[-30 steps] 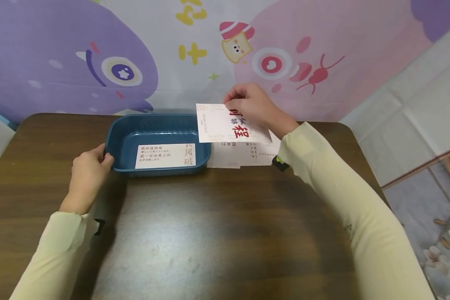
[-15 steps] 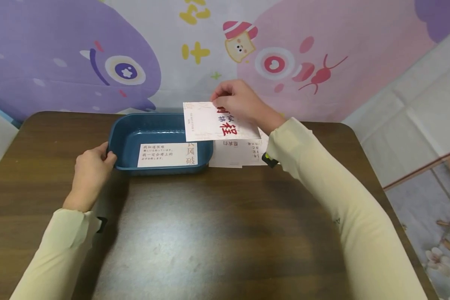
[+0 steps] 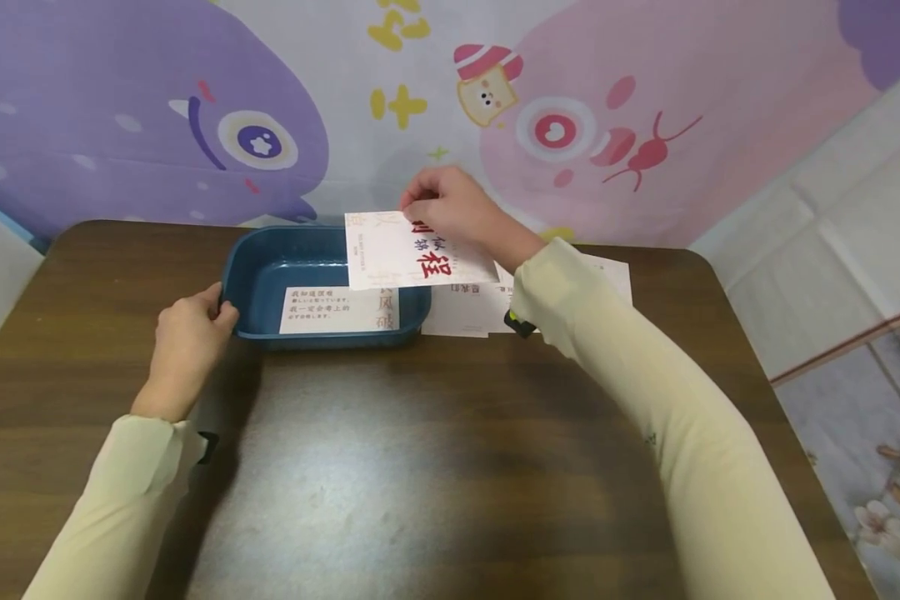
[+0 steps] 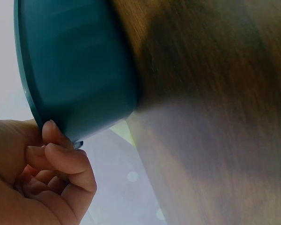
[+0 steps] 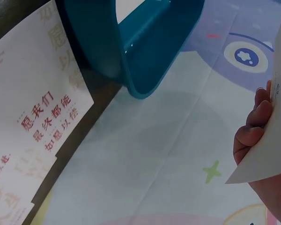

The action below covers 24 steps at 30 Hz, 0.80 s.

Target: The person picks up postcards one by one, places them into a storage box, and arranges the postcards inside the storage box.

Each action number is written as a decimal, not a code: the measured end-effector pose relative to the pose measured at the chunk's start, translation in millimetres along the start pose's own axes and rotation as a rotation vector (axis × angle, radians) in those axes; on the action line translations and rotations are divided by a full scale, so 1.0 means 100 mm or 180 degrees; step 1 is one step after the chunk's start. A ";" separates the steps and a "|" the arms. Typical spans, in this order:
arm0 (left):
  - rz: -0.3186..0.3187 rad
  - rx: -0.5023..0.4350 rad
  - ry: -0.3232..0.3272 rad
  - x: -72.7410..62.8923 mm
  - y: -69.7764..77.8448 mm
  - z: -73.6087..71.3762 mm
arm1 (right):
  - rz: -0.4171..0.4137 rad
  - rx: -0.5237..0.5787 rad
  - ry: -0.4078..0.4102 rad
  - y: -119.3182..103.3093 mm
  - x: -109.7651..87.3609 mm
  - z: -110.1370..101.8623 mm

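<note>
A blue rectangular basin [image 3: 322, 340] with rounded corners sits upright, its 9 o'clock end gripped by the left hand [image 3: 193, 340]. A printed white card [image 3: 322, 310] is inside, toward 5 o'clock. The right hand [image 3: 457, 208] pinches a raised card [image 3: 375, 254] with red and blue characters, toward 2 o'clock. More pale cards [image 3: 461, 312] lie at 3 o'clock.

Past the far edge of the bench [image 3: 495, 442] I see a purple-and-pink cartoon backdrop [image 3: 420, 71]. Beyond the right edge stands a pale panel [image 3: 855, 225]. Light glares off the brown wood.
</note>
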<state>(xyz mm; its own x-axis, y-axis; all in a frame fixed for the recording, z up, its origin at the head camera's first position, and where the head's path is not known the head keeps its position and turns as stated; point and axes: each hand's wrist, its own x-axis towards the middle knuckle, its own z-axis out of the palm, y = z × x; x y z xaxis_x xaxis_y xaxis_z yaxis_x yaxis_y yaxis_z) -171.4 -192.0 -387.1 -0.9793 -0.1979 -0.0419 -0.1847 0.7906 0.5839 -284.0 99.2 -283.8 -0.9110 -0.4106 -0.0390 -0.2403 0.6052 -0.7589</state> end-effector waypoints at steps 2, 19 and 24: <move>0.0024 0.0004 0.0020 0.00 -0.01 0.00 | 0.0010 -0.0024 0.0002 -0.01 0.02 0.03; 0.0101 0.0012 0.0126 0.01 0.01 0.03 | -0.0081 -0.0123 -0.0103 -0.09 0.13 0.20; 0.0092 0.0010 0.0131 0.01 0.01 0.03 | -0.0112 -0.0206 -0.0172 -0.11 0.14 0.28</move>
<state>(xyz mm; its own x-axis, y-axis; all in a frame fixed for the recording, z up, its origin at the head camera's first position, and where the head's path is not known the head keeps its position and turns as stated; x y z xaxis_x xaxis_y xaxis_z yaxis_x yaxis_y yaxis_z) -172.5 -189.5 -388.8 -0.9800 -0.1986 0.0084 -0.1567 0.7980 0.5819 -284.9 67.6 -294.1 -0.8826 -0.4676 -0.0493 -0.2947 0.6318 -0.7169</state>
